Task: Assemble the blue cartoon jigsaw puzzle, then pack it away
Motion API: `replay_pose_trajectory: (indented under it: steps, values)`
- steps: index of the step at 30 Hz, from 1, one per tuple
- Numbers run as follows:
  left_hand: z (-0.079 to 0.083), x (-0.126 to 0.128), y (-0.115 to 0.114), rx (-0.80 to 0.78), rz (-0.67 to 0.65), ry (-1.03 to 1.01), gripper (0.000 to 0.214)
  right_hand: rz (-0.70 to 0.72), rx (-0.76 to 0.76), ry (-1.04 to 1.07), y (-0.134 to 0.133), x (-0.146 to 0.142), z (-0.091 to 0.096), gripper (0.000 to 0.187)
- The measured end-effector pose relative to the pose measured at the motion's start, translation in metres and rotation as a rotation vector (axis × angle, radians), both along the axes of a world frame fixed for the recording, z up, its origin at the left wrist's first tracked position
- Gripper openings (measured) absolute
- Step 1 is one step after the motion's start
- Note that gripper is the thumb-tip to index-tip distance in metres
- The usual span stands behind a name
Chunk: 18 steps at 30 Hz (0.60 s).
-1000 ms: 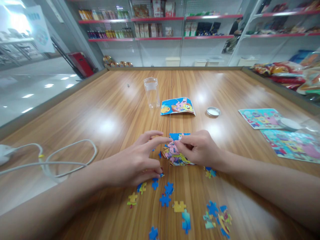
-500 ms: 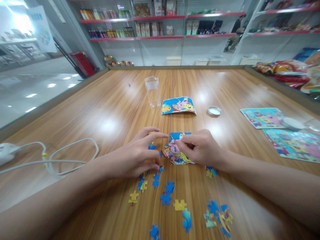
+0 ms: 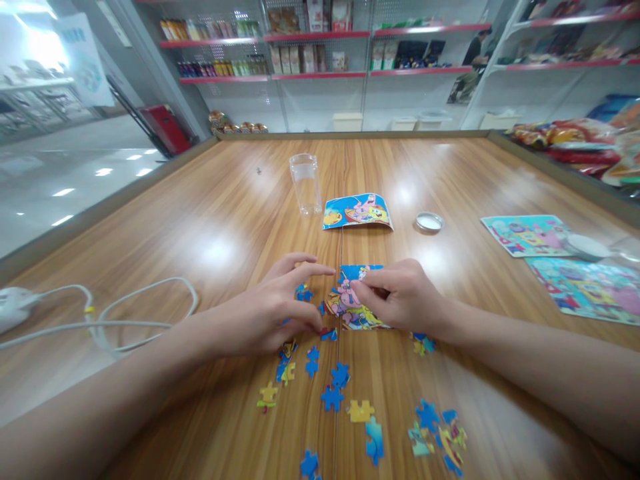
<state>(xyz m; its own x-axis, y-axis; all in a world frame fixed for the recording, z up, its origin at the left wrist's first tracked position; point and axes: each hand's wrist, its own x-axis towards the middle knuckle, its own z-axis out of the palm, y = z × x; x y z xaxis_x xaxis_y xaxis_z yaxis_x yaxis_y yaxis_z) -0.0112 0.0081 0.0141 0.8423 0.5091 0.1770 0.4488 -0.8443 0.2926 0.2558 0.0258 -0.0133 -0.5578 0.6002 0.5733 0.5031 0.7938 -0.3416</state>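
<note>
Your right hand (image 3: 400, 297) rests on the right half of the partly assembled puzzle (image 3: 353, 308) at the counter's centre; its thumb and forefinger are pressed together over the puzzle's upper middle, and whether a piece sits between them cannot be told. Your left hand (image 3: 273, 313) lies at nine o'clock of the puzzle, just beside its left edge; its fingers are spread, the forefinger reaching toward three o'clock, its tip near the puzzle's top left corner, the thumb tucked low near a small red-and-blue piece (image 3: 329, 333) at the puzzle's lower left.

The relation that matters: the puzzle lies between both hands, its long axis running roughly twelve to six; the right hand is already on it, the left only beside it. A blue piece (image 3: 303, 292) shows under the left fingers.

Loose pieces (image 3: 333, 397) are scattered on the counter (image 3: 200, 220) at six o'clock of the puzzle, with a further cluster (image 3: 440, 433) toward five o'clock, well apart from both hands.

At twelve o'clock lie a curled picture card (image 3: 357, 211), a clear jar (image 3: 305, 183) at eleven and a round lid (image 3: 429, 221) at one; finished puzzle sheets (image 3: 575, 267) lie at three, a white cable (image 3: 125, 320) at nine.
</note>
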Motion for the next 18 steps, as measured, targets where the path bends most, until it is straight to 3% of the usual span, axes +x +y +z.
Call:
replay_pose_trajectory:
  steps: [5,10,18]
  values:
    - [0.001,0.007,-0.007,0.025,0.060,-0.026,0.010,0.004,0.010,0.012,0.000,-0.001,0.000,0.043]
    - [0.001,0.012,-0.012,0.000,-0.022,-0.025,0.018,0.003,0.018,0.003,-0.001,-0.001,0.001,0.042]
    - [0.003,0.007,-0.009,0.045,0.091,0.020,0.024,-0.007,0.015,0.006,0.000,-0.001,0.000,0.043]
